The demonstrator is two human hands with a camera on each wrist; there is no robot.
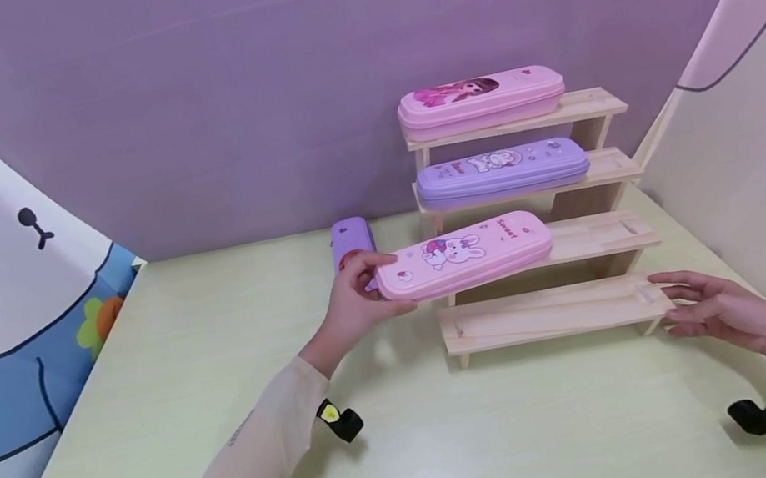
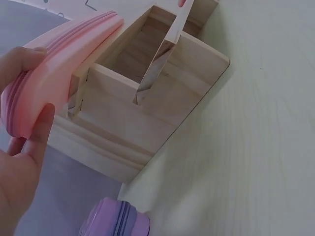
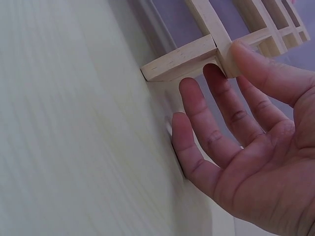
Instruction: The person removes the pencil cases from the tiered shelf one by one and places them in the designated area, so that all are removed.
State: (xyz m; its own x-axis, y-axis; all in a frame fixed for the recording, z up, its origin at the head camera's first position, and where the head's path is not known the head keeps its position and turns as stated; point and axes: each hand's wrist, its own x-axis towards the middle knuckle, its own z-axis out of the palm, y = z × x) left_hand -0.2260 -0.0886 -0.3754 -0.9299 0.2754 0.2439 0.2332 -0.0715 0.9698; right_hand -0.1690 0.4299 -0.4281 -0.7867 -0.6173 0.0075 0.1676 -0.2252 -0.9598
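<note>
My left hand [image 1: 355, 299] grips the left end of a pink pencil case [image 1: 465, 255] with a white bunny and "Sweet" on its lid. The case tilts slightly, its right part over the third step down of a wooden stepped display stand [image 1: 555, 313]. Whether it touches the step is unclear. My right hand [image 1: 726, 313] holds the right end of the lowest step between thumb and fingers; in the right wrist view the thumb [image 3: 266, 69] lies at the board's corner. A purple pencil case [image 1: 501, 171] lies on the second step, another pink one [image 1: 482, 101] on top.
Behind my left hand, a further purple pencil case [image 1: 351, 237] lies on the pale table [image 1: 419, 453], partly hidden. A purple backdrop [image 1: 218, 114] stands behind the stand. Printed panels with cartoon figures flank the table, the left panel [image 1: 1, 320] showing a white face.
</note>
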